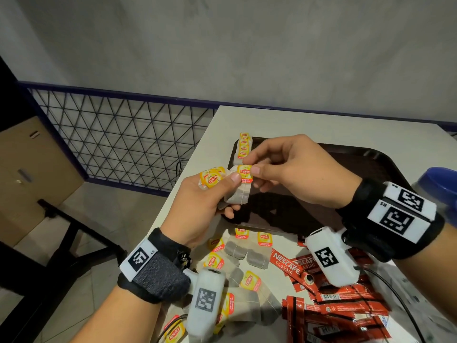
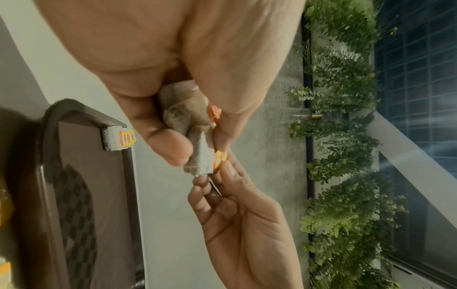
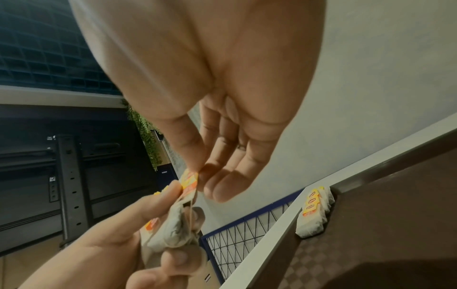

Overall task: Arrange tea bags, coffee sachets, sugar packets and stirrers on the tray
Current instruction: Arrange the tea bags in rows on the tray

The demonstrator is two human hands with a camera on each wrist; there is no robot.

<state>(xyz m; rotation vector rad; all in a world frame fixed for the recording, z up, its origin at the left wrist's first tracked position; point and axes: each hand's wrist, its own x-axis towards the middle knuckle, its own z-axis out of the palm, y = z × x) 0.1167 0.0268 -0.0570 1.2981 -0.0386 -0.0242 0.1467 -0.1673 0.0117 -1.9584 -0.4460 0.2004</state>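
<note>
My left hand [image 1: 217,189] holds a bunch of tea bags [image 1: 213,179] above the table's left edge, fingers curled round them. My right hand [image 1: 254,167] pinches the yellow-red tag of the front tea bag [image 1: 241,191] between thumb and forefinger. In the left wrist view the bunch [image 2: 184,115] sits in my left hand [image 2: 173,136] and my right hand [image 2: 222,170] nips the tag. The right wrist view shows my right hand [image 3: 197,174] pinching the tag [image 3: 189,181] over the bags [image 3: 173,228]. A row of tea bags [image 1: 243,147] lies in the dark brown tray's [image 1: 371,167] far left corner.
Loose tea bags [image 1: 249,248] and red coffee sachets [image 1: 341,303] lie on the white table [image 1: 296,122] in front of the tray. A blue-lidded container [image 1: 442,184] stands at the right. A wire-mesh railing [image 1: 118,134] and a cardboard box [image 1: 29,169] are left of the table.
</note>
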